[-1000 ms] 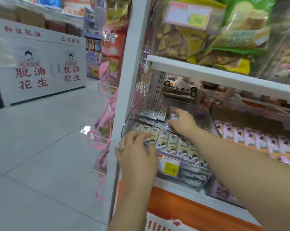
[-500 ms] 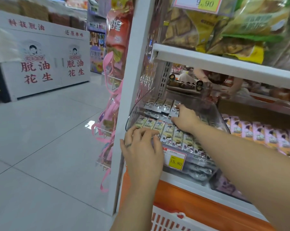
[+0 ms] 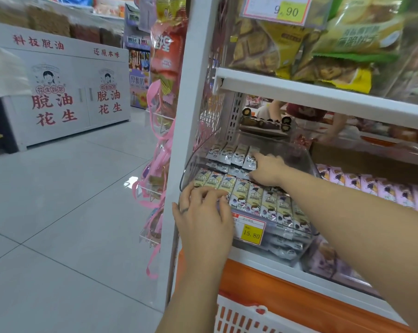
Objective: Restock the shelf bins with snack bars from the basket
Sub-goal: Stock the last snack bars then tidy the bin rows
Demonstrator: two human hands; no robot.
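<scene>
Head camera: left hand (image 3: 203,212) lay spread across the front snack bars (image 3: 256,200), likely steadying that row. Right hand (image 3: 268,171) was deep in the bin (image 3: 191,169) at the back row, grip unclear. Basket (image 3: 239,318) sat below.

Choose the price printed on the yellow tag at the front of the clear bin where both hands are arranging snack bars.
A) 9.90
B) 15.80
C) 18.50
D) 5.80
B: the yellow tag on the front of the clear bin reads 15.80, while 9.90 belongs to the upper tag on the shelf above.
</scene>
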